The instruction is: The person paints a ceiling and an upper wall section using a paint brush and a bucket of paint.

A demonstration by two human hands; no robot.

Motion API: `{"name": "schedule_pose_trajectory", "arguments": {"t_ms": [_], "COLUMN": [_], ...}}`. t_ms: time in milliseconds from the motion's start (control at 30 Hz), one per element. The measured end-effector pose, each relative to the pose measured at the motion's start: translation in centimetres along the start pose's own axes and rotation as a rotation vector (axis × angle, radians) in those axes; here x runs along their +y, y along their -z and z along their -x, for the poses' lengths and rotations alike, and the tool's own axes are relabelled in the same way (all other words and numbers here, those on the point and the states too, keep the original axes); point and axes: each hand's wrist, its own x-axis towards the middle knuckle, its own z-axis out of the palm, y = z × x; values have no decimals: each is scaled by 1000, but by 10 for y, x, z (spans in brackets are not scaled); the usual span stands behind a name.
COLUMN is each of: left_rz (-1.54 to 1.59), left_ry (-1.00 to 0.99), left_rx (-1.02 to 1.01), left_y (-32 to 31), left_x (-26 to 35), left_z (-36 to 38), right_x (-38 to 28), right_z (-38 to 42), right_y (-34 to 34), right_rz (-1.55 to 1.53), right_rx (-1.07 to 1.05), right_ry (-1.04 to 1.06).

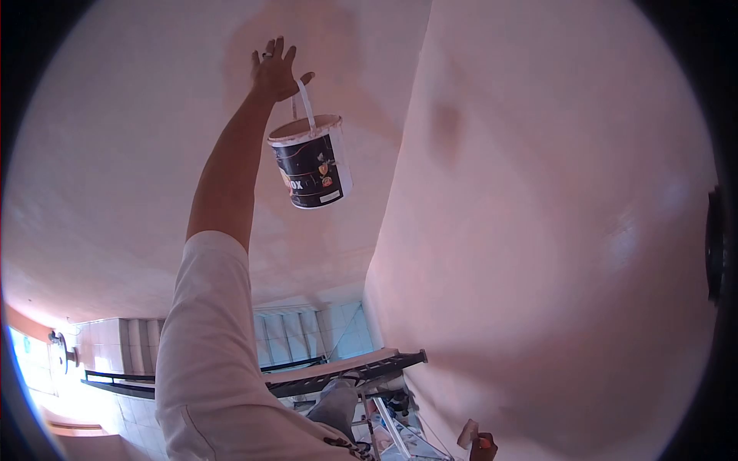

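My left hand [275,75] is raised against the pink wall, its fingers spread and a ring on one of them. The white handle of a paint bucket [311,165] hangs at the thumb side of this hand. The bucket is white with a dark label, and its rim is smeared with pinkish paint. Low at the right, my right hand [484,448] is closed around what looks like a paintbrush [467,433] with a pale, flat head. Most of this hand is cut off by the bottom edge of the picture.
A wall corner runs down between the left wall [138,154] and the right wall [553,192]. Below my feet are a dark metal railing [392,366], a ladder [392,426] and stairs [288,338]. A bright window [29,369] lies at the lower left.
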Motion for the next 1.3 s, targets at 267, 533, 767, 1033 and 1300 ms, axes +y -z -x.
{"name": "schedule_pose_trajectory", "arguments": {"t_ms": [267,533,767,1033,1300], "left_rz": [-92,-123,-133,-172,-239], "left_ry": [29,93,160,168,94], "left_rx": [-66,-97,-105,-160,-90], "left_y": [-26,-51,-83,-92,-83], "left_x": [-8,-10,-5,-9,-11], "left_z": [14,51,52,19,13], "right_x": [37,102,121,115,112], "right_z": [30,56,56,45,38], "right_y": [-17,-56,-82,-85,-85], "right_rz": [80,120,148,162,134], "right_rx": [-62,-25,-45,-88,-115], "right_ry": [-66,-106,-171,-216,-197]}}
